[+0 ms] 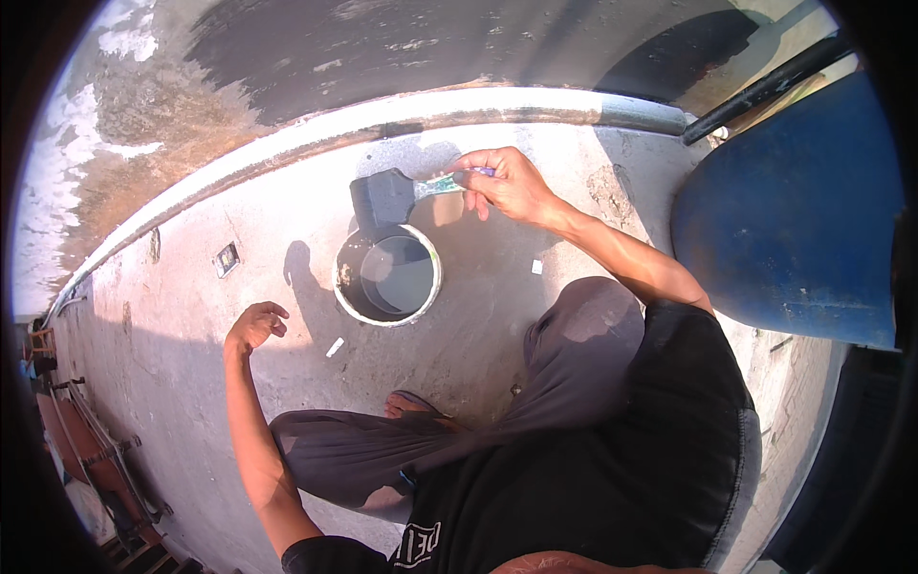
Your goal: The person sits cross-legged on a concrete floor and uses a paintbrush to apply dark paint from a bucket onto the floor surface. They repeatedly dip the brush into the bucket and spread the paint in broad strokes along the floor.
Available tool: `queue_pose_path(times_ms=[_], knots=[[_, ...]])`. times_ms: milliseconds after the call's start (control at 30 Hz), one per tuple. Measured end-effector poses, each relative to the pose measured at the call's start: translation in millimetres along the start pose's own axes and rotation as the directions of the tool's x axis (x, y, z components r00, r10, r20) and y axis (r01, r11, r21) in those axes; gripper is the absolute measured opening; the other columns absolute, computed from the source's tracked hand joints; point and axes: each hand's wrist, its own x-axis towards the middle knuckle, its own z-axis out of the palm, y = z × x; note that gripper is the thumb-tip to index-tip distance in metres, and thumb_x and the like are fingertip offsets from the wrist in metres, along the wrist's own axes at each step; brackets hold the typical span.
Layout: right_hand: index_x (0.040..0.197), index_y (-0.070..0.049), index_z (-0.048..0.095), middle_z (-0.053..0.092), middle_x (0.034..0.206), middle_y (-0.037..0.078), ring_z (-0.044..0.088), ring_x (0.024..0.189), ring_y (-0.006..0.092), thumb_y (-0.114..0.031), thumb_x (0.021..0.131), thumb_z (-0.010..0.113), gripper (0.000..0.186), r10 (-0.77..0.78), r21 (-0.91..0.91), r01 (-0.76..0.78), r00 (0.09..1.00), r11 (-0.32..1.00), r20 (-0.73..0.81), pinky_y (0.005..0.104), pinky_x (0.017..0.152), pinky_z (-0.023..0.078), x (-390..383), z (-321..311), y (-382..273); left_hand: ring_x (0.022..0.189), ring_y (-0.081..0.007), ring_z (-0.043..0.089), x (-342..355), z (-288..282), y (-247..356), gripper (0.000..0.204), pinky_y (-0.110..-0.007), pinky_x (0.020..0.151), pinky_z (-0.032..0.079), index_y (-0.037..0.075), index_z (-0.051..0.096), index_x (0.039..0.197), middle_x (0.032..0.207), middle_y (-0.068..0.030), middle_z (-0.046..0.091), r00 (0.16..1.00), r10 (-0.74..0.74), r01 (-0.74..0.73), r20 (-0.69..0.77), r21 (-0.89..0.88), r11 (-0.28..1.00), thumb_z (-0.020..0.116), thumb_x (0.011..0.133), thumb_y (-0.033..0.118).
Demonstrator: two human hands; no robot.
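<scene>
My right hand [510,187] is closed around the handle of a wide paintbrush [382,198]. Dark grey paint coats its bristles, which hang over the far rim of a round white bucket [435,287]. Grey liquid paint [398,274] lies inside that bucket. To the left of the bucket, my left hand [255,326] hovers over the ground with its fingers loosely bent and apart, holding nothing. Ahead is a wall [459,53], partly covered in dark grey paint and partly bare and patchy at the left.
A pale pipe-like ledge [459,105] runs along the wall's base. On the right stands a large blue barrel [784,210], with a dark pipe [765,91] beyond it. Small white scraps [335,347] lie on the concrete floor [191,306]. A reddish-brown object with a metal frame [91,445] is at the far left.
</scene>
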Motion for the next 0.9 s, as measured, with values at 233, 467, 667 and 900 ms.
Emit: queue_pose_path(times_ms=[233,467,667,900], knots=[[0.104,0.0,0.058,0.068,0.078,0.01,0.064,0.062,0.0121,-0.012,0.097,0.048,0.017,0.182,0.345,0.039,0.793,0.938,-0.582,0.0237,0.054,0.043,-23,-109,42,0.079,-0.0186,0.068,-18,0,16,0.027,-0.028,0.077,0.051,-0.003,0.063,0.103,0.081,-0.0103,0.069,1.0,0.02,-0.021,-0.019,-0.017,1.0,0.05,0.079,0.001],[0.095,0.005,0.067,0.069,0.077,0.015,0.067,0.066,0.0233,-0.017,0.092,0.052,0.027,0.015,-0.008,-0.103,0.226,0.995,-0.974,0.0326,0.063,0.049,31,-219,133,0.076,-0.0168,0.067,-23,-2,9,0.029,-0.028,0.075,0.05,-0.004,0.062,0.103,0.076,-0.0093,0.069,0.998,0.063,-0.063,-0.005,0.005,0.998,0.047,0.079,0.003],[0.089,0.007,0.07,0.07,0.086,0.025,0.067,0.083,0.0416,-0.024,0.084,0.059,0.033,-0.042,-0.048,-0.253,0.028,0.966,-0.999,0.0447,0.081,0.05,51,-265,149,0.078,-0.0226,0.069,-20,-6,-11,0.029,-0.033,0.075,0.052,-0.009,0.066,0.088,0.097,-0.0146,0.066,1.0,0.022,-0.022,0.003,-0.032,0.999,0.055,0.072,0.013],[0.076,0.007,0.068,0.068,0.08,0.03,0.067,0.078,0.045,-0.021,0.08,0.062,0.029,-0.067,-0.061,-0.325,-0.006,0.944,-0.998,0.0475,0.076,0.051,84,-283,181,0.079,-0.0223,0.068,-13,-2,5,0.038,-0.032,0.075,0.049,-0.005,0.065,0.101,0.08,-0.0118,0.069,0.999,0.032,-0.032,0.007,0.03,0.999,0.054,0.069,0.014]])
